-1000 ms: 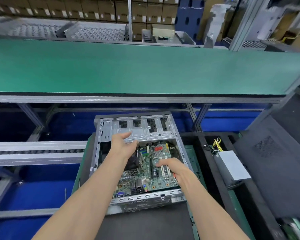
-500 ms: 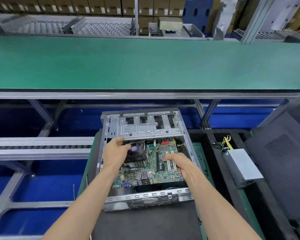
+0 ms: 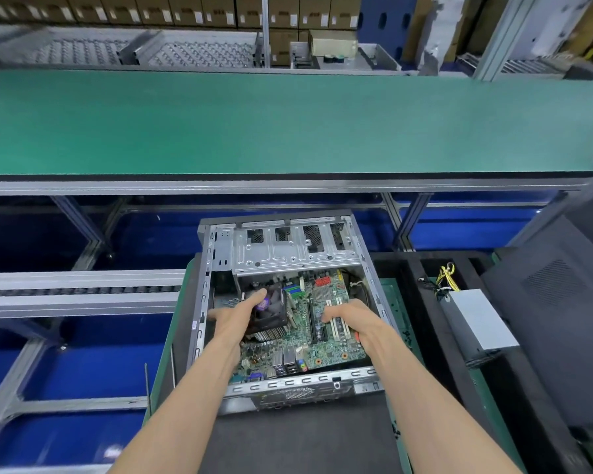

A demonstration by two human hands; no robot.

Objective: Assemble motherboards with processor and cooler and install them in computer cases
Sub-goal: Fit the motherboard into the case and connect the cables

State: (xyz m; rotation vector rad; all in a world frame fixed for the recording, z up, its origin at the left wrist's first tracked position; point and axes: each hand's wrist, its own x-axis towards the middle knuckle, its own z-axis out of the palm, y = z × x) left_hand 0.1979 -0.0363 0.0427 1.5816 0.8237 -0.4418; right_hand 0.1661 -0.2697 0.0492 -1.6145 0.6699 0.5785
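While the motherboard (image 3: 302,323) lies tilted inside the open computer case (image 3: 288,248), I see my left hand (image 3: 235,318) gripping its cooler (image 3: 271,311) and my right hand (image 3: 351,319) curled over the board's right edge, both forearms reaching forward.

Computer case (image 3: 288,309) lies open side up, so access is from above only. Far end is roofed by the drive cage (image 3: 288,251); it overhangs the far edge of the motherboard (image 3: 308,330). Case side walls box in the board left and right, near rail (image 3: 305,383) closes the front. Cooler (image 3: 271,313) stands tall on the board's left half, with the left hand (image 3: 233,319) around it. Right hand (image 3: 353,319) sits over the slots by the right wall, little gap there. Open board between cooler and slots. Power supply (image 3: 476,323) with its cables (image 3: 444,278) lies right of the case, apart. Dark mat (image 3: 288,439) in front is open. Green surface (image 3: 288,124) beyond is unobstructed.
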